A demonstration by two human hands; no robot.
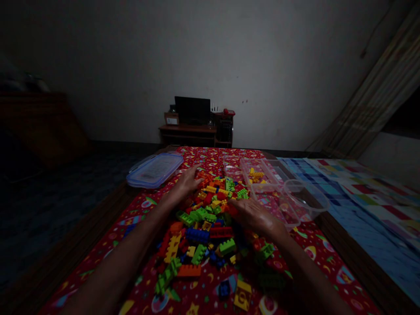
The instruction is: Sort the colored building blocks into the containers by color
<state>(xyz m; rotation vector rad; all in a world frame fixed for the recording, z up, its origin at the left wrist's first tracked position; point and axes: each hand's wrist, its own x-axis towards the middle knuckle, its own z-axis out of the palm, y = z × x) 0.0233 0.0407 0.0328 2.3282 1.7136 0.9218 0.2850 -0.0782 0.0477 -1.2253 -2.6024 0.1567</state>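
A heap of toy building bricks (200, 214) in green, yellow, orange, red and blue lies on a red patterned cloth (210, 297). At its far left edge is my left hand (188, 183), fingers apart and nothing held, close to some orange bricks (205, 178). My right hand (254, 215) reaches in from the right, its fingers stretched over the bricks; the fingertips are dim and partly hidden among orange pieces. A blue long brick (197, 235) and a red long brick (221, 232) lie between my forearms. Nearer me are a yellow brick (243, 295) and a small blue brick (224, 288).
Right of the heap stands a clear divided container (275, 186) with yellow bricks (256, 176) in one compartment. Beside it is a round clear tub (306, 199). A clear lid with a blue rim (155, 169) lies at the left. Beyond are a desk and monitor (192, 110).
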